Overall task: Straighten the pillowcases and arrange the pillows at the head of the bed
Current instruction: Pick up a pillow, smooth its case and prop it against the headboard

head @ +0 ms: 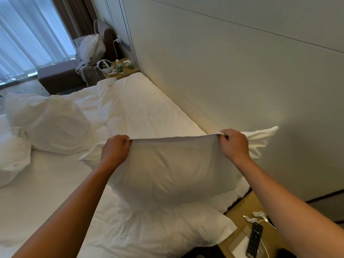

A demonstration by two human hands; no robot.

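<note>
I hold a white pillow (171, 168) up over the near end of the bed (55, 192), close to the headboard wall. My left hand (116, 150) is shut on the top edge of its pillowcase at the left, and my right hand (234, 144) is shut on the same edge at the right, so the cloth is stretched taut between them. Under it a second white pillow (167, 231) lies flat on the mattress. A third pillow (50, 123) rests crumpled on the bed to the left.
A rumpled white duvet (115, 101) covers the far part of the bed. A wooden nightstand (242, 207) at lower right carries a remote (254, 239) and white cables. The far nightstand (128, 70) holds a bottle and small items, next to an armchair (93, 49).
</note>
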